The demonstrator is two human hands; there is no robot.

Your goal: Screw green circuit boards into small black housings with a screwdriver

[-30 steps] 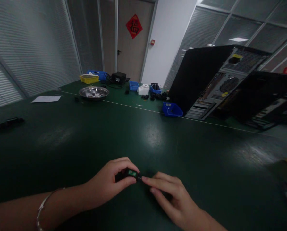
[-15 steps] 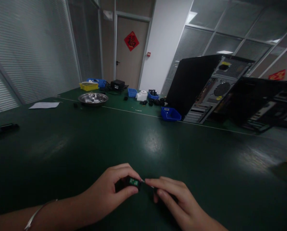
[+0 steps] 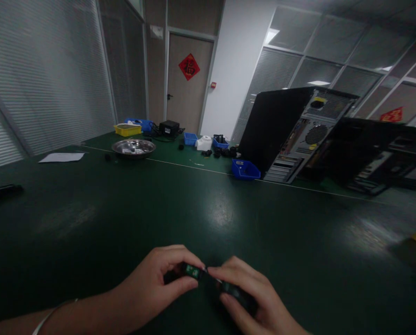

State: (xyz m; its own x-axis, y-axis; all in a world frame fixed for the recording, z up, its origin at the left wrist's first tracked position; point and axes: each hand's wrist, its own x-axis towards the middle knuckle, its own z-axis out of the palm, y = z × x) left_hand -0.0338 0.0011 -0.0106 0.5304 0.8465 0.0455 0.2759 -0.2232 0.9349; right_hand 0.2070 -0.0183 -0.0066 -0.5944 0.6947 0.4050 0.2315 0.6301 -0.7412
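My left hand (image 3: 159,277) is closed, pinching a small black casing with a green circuit board (image 3: 192,271) between thumb and fingers. The board's face is turned toward me, with pale marks on it. Close by on the right, my right hand (image 3: 253,293) is wrapped round a screwdriver (image 3: 234,291) with a dark handle. Its thin metal shaft points left at the casing's right end. Whether the tip touches the casing I cannot tell, as that spot is dark and blurred. Both hands are just above the green table (image 3: 152,209).
A metal bowl (image 3: 134,148), a sheet of paper (image 3: 62,157) and a black pen-like object (image 3: 3,191) lie to the left. Farther back are a yellow tray (image 3: 128,130), a blue bin (image 3: 245,170) and a white device (image 3: 204,143). A computer tower (image 3: 280,130) stands at right.
The right hand has turned, so more of the screwdriver's dark handle shows. The casing in my left hand has tilted a little. The whole view has shifted slightly.
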